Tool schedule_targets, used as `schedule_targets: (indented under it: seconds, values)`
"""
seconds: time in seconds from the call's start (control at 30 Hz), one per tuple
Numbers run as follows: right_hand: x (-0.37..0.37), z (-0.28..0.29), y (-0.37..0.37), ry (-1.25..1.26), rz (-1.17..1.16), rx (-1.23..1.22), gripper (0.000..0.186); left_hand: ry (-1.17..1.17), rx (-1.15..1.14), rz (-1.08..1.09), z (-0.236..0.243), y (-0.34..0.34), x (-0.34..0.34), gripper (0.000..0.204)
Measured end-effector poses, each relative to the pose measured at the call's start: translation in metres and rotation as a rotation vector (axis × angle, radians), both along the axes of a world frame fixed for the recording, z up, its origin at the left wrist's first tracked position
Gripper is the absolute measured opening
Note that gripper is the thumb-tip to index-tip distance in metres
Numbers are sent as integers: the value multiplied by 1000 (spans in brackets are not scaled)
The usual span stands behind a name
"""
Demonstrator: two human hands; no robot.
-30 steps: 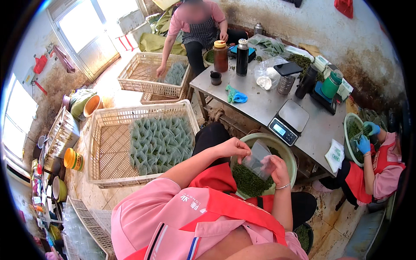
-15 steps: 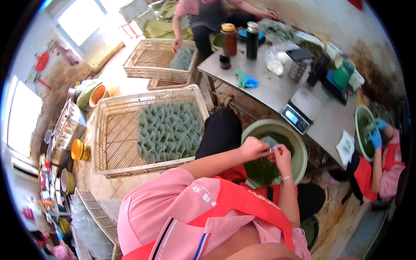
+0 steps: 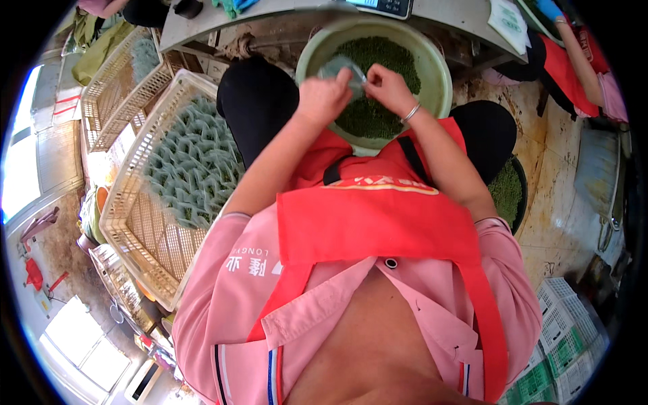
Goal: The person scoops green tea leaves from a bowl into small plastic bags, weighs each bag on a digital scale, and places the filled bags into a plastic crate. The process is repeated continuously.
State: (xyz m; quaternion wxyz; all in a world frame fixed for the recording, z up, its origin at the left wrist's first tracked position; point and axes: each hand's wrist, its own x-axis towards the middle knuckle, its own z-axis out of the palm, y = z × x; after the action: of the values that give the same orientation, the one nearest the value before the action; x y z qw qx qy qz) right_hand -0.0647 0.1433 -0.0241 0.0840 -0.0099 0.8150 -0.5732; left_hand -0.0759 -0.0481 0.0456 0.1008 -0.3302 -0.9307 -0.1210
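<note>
Both hands work on one small clear plastic bag over a pale green basin. My left hand is closed around the bag's left side, fingers curled. The fingers of my right hand pinch at the right edge of its mouth, a bracelet on that wrist. Loose dark green leafy bits lie in the basin under the hands. What the bag holds cannot be made out.
To my left a cream plastic crate holds rows of filled bags; another crate stands beyond. Ahead are a metal table and a digital scale. A dark tub sits by my right knee. A co-worker's arm shows far right.
The view has tilted down and turned, so the basin and hands sit higher in it. The bag shows more plainly between my hands, which still hold it over the basin.
</note>
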Motion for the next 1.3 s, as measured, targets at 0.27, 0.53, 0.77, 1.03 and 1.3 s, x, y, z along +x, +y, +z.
schedule_targets:
  seconds: [0.27,0.53,0.77,1.03,1.3]
  values:
    - [9,-84,46,-542,41,773,93,-225,459,318,16,-34,-68,22]
    - [11,-109,-43,-213,-32,362,54,-440,725,427,-12,-37,-79,22]
    - [-27,-87,23,-209,-290,857,63,-568,1028,326,-20,-41,-84,18]
    - [17,-90,-85,-90,244,490,58,-549,858,377,-11,-27,-86,16]
    - [-63,-86,-22,95,-17,666,50,-538,855,429,-22,-32,-87,20]
